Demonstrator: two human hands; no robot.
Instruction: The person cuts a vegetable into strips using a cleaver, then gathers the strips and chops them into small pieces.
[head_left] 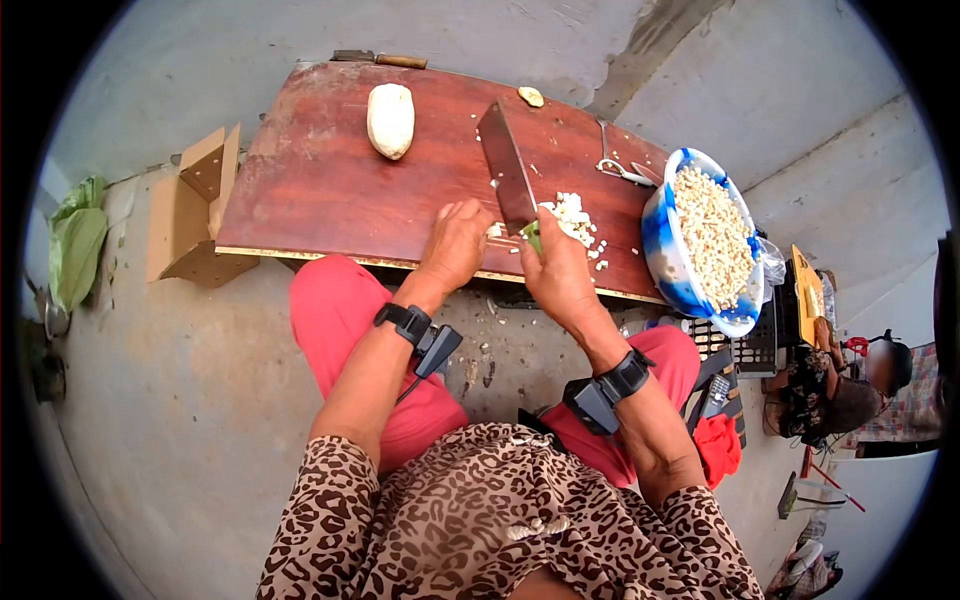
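Note:
My right hand (pixel 560 272) is wrapped round the green handle of a broad cleaver (pixel 507 170), its blade raised over the red-brown table (pixel 330 180). Near the front edge, my left hand (pixel 460 242) has its fingers curled down beside a few small pale pieces (pixel 494 230); the fingertips are partly hidden. A heap of white diced pieces (pixel 570 215) lies just right of the blade. Farther back, a large peeled white root (pixel 390 121) rests whole on the table. The blue and white basin (pixel 664 240) at the right holds many diced pieces (pixel 712 235).
A second knife (pixel 400 61) lies along the back edge. Near the basin are a white-handled peeler (pixel 625 173) and a cut end piece (pixel 531 97). Left of the table stands a cardboard box (pixel 195 215). Another person (pixel 850 395) sits at the far right beside a yellow board (pixel 806 295).

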